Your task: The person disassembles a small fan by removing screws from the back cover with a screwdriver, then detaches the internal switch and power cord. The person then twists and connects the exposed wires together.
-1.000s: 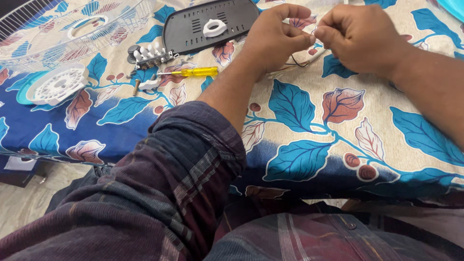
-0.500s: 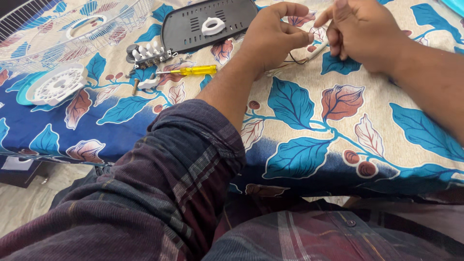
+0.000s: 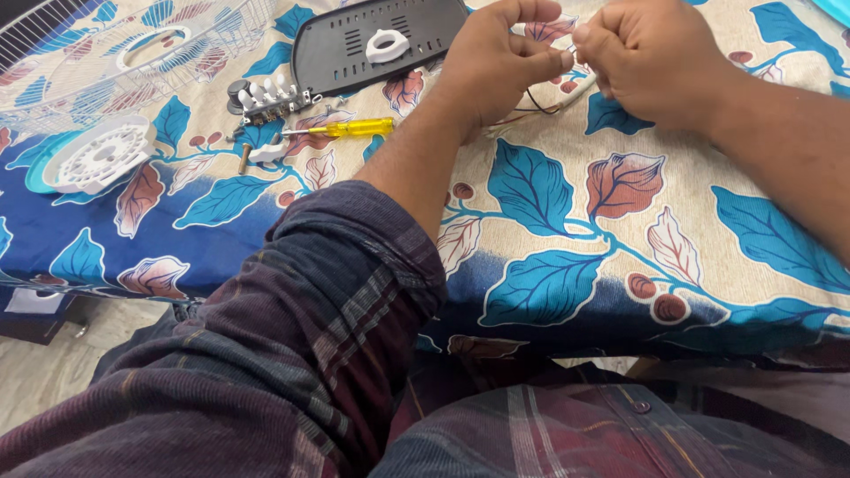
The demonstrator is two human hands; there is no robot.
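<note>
My left hand and my right hand are raised close together over a leaf-patterned cloth. Both pinch thin wires between fingertips; the wire ends between the hands are too small to make out. A loop of dark and light wire trails down onto the cloth below my left hand. A yellow-handled screwdriver lies just left of my left forearm.
A black vented plastic cover with a white ring on it lies behind my left hand. A push-button switch block, a white round plastic disc and a wire fan grille sit at the left.
Both hands stay together on the wires with small finger shifts; the right hand's fingers have curled tighter. The view has moved slightly.
</note>
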